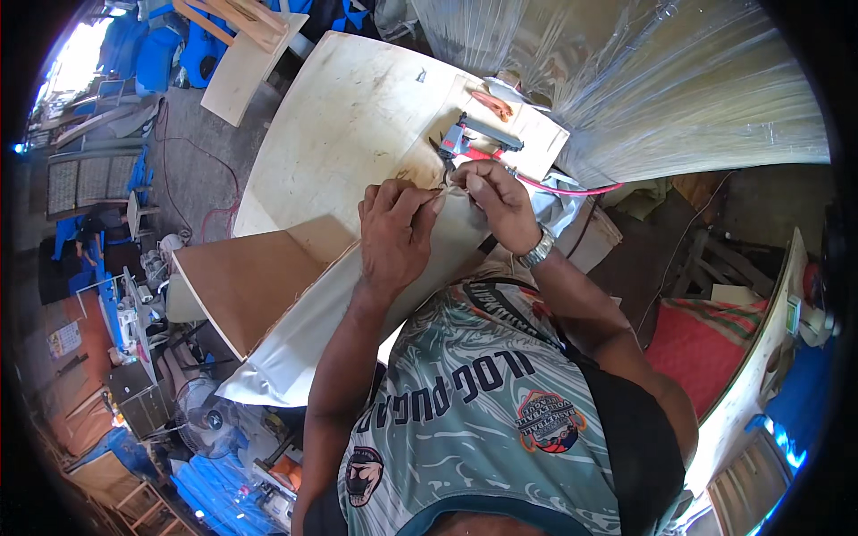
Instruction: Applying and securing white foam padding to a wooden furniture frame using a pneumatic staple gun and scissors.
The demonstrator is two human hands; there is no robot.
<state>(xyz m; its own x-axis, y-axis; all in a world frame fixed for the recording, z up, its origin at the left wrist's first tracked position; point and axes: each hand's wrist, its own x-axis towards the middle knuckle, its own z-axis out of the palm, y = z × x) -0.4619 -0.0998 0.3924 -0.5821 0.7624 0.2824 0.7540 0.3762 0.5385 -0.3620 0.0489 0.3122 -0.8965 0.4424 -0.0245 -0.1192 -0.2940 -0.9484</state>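
Both hands meet at the upper edge of a pale grey upholstery sheet, which looks like vinyl or cloth. My left hand is closed, thumb and fingertips pinching the sheet's gathered edge. Close beside it, my right hand pinches the same gathered bit; a metal watch is on that wrist. The sheet hangs along the near side of a brown board and slopes down toward the lower left. Just beyond my fingers, a grey and black staple gun lies on the pale wooden tabletop.
A red air hose curves right from beside the staple gun. An orange-handled tool lies behind it. Plastic-wrapped material stands at the far right. Left are a standing fan and a wooden stool; a red cloth lies right.
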